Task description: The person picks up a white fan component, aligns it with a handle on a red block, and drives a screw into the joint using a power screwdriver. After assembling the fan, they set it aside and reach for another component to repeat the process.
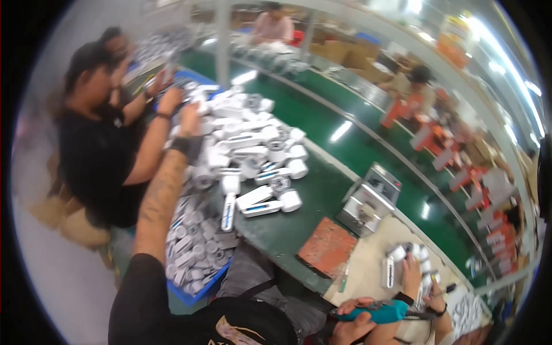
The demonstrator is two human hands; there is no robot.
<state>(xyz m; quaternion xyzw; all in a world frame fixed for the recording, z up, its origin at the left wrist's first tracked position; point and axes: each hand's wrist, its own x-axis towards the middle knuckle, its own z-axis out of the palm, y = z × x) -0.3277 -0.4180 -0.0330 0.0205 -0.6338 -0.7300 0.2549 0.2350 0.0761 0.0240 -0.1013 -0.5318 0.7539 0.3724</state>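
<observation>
My left arm stretches forward over the table, and my left hand (190,119) reaches the left edge of a heap of white plastic housings (247,138). These housings have a round head and a straight handle with a dark blue slot. The left fingers are blurred among the parts, so what they hold is unclear. Low at the right, my right hand (353,329) is wrapped around a teal electric screwdriver (379,311), whose tip points left. A few loose housings (265,208) lie at the near end of the heap, close to the table edge.
A blue crate (198,294) full of similar parts stands below the table edge. On the table are a reddish-brown mat (328,247) and a metal device (371,198). Co-workers work at left and lower right, one hand (411,276) among white parts. A green conveyor (368,138) runs beyond.
</observation>
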